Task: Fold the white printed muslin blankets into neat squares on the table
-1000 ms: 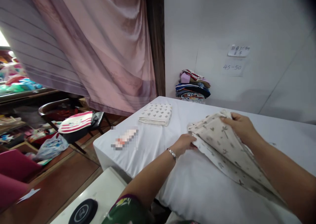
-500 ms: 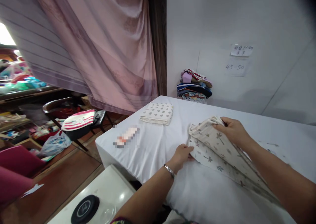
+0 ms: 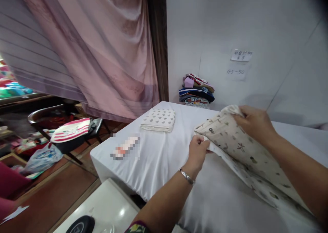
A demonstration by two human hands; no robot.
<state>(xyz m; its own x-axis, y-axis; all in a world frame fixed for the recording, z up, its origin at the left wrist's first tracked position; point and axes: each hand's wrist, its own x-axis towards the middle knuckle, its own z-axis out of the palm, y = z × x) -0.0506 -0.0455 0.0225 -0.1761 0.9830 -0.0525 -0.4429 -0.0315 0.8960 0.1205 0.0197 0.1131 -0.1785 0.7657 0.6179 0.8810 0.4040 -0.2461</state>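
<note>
The patterned cloth (image 3: 235, 144) hung between the two hands above the white-covered worktop (image 3: 166, 157), slanting from its raised upper edge down toward the lower right. Its ground was a soft off-white, almost cream on the upper layer and paler where the lower layer caught the light. Small motifs were scattered loosely across it in black, grey and olive green: one like a spindly cross, others round or leaf-shaped, several too blurred to make out.

The cloth was doubled, its layers stacked into a thick, puckered band along the upper left edge and parting below into a shaded hollow. The lower layer sagged in a long curve, and part of the far end was hidden behind the right forearm (image 3: 289, 161).

The left hand (image 3: 197, 151) had its fingers pinching the lower left corner between thumb and forefinger. The right hand (image 3: 256, 123) gripped the bunched top edge, its fingers pressed together on the fabric. Beyond the left hand, a folded cloth (image 3: 159, 119) with grey motifs lay flat on the worktop, well apart from the held one.
</note>
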